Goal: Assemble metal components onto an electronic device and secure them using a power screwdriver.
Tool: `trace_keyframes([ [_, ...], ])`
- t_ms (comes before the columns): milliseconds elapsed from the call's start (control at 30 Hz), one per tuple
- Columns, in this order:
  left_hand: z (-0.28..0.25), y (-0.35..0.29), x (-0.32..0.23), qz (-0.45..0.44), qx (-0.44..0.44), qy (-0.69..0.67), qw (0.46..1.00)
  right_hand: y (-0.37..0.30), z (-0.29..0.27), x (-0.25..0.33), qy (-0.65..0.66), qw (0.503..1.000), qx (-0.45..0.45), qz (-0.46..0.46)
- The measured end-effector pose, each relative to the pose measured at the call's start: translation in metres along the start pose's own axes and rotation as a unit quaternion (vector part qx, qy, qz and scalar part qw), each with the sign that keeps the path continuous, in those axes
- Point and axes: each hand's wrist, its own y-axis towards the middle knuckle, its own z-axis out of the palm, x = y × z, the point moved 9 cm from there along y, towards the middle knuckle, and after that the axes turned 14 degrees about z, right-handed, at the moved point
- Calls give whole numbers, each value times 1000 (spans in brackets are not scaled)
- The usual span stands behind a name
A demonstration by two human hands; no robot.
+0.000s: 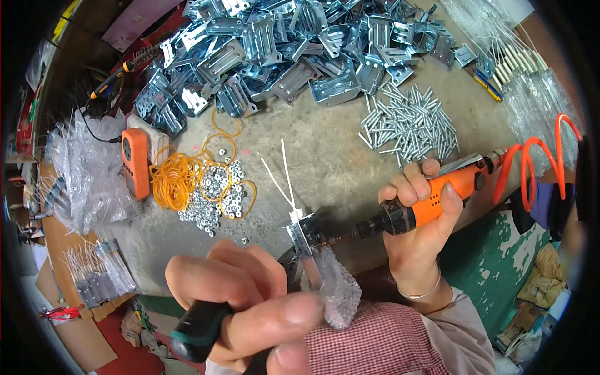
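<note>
My right hand (415,212) is wrapped round an orange and black air screwdriver (445,199). Its thin bit points left and meets the side of a small metal bracket (301,240), or ends just beside it. Out of the bracket's top comes a white connector with two white wires (287,178); bubble wrap (340,290) covers the part below. Close to the camera, my left hand (244,300) is closed on a tool with a black and green handle (200,331). The working end of that tool is hidden, and I cannot tell whether these fingers also touch the bracket.
Metal brackets (259,40) are heaped at the back, with loose screws (412,122) right of centre. Nuts (215,194) and yellow rubber bands (172,181) lie left, near an orange handheld device (135,162). A coiled orange hose (528,169) hangs right. Bubble-wrapped parts (94,169) edge the table.
</note>
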Motion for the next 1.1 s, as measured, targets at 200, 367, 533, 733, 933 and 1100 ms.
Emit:
trace_keyframes([
  [200, 9, -1, -3, -51, 43, -17, 998, 1, 1, 3, -17, 1000, -18, -6],
  [367, 7, 2, -5, -48, -37, 8, 998, -1, -2, 4, -13, 1000, 7, -18],
  [533, -4, 3, -3, -80, -97, 20, 992, 1, 4, 3, -10, 1000, 3, -5],
  [733, -76, 4, -25, -18, -61, 204, 977, 0, 2, 1, 27, 999, 27, 2],
  [933, -155, -60, 59, -130, 236, 633, 726, 1, 0, 3, 23, 999, 24, -8],
  [1100, -72, -69, 35, -144, 135, 252, 947, 1, 3, 5, 40, 998, 51, -4],
])
